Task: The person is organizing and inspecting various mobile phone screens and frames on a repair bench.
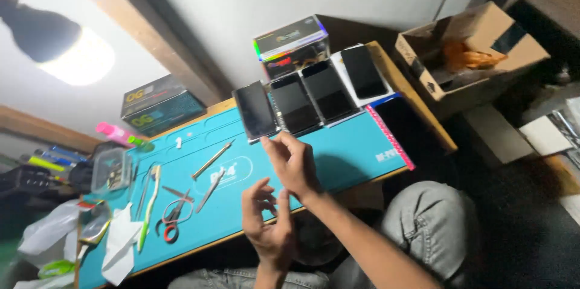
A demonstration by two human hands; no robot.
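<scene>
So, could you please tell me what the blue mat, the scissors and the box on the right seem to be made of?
Mat: probably silicone or rubber, matte teal, lying flat with moulded outlines. Scissors: dark metal blades, red plastic-looking handles. Box: brown cardboard, flaps open, dark tape.
</scene>
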